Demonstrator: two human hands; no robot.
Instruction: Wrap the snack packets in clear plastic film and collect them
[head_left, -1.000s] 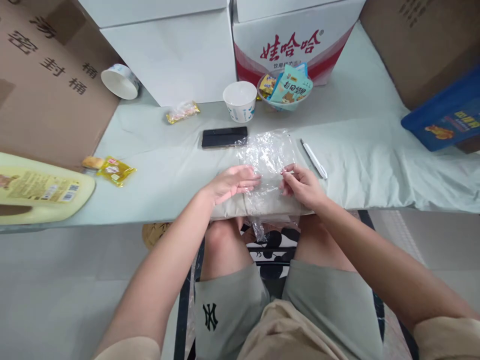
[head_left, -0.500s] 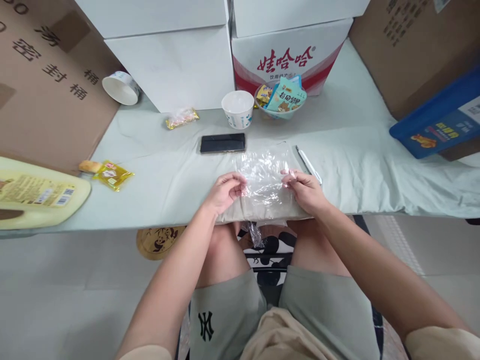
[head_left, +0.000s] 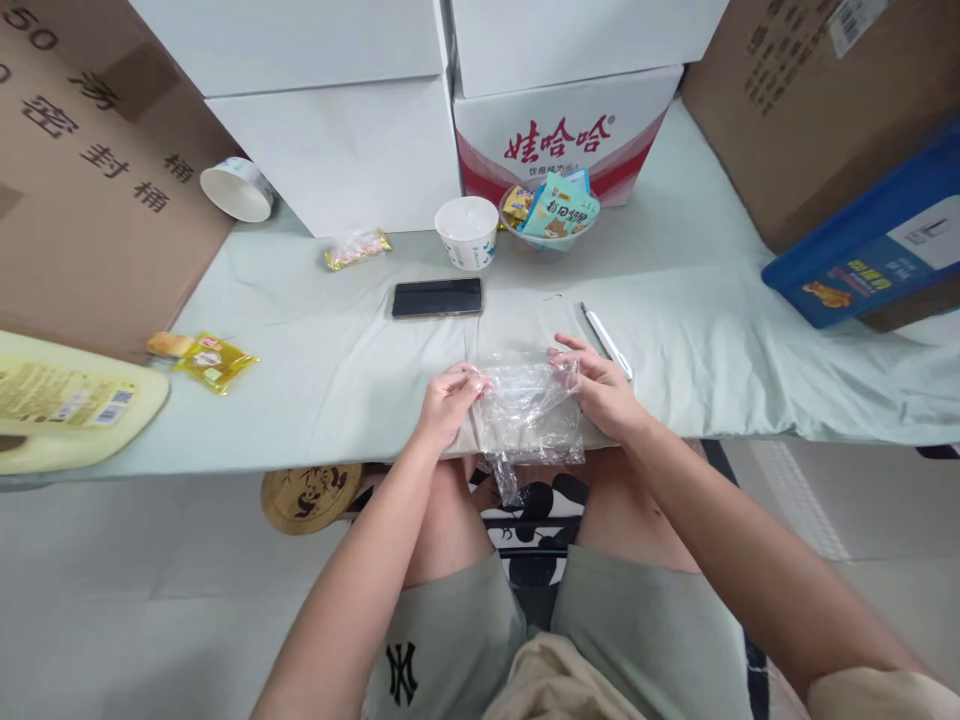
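Observation:
A crinkled clear plastic bag [head_left: 529, 410] is stretched between my two hands at the front edge of the cloth-covered surface, its lower end hanging over the edge above my knees. My left hand [head_left: 448, 402] pinches its upper left corner between thumb and fingers. At the upper right corner, my right hand [head_left: 600, 388] grips the plastic with thumb and fingers, some fingertips lifted. Just beyond my right hand lies a white pen-like tool [head_left: 607, 342]. A black phone [head_left: 437, 298] rests flat farther back, left of the bag.
Behind the phone stand a paper cup [head_left: 466, 232] and a bowl of packaged snacks [head_left: 551, 225], before white boxes [head_left: 337, 150]. Wrapped snacks [head_left: 358, 249] and a yellow packet [head_left: 216, 362] lie to the left. A yellow jug [head_left: 82, 400] and blue package [head_left: 862, 240] flank the surface.
The upper part of the bag has come down toward me and folded over, so less plastic lies beyond my hands. My right hand's fingers have spread somewhat. The view has shifted slightly.

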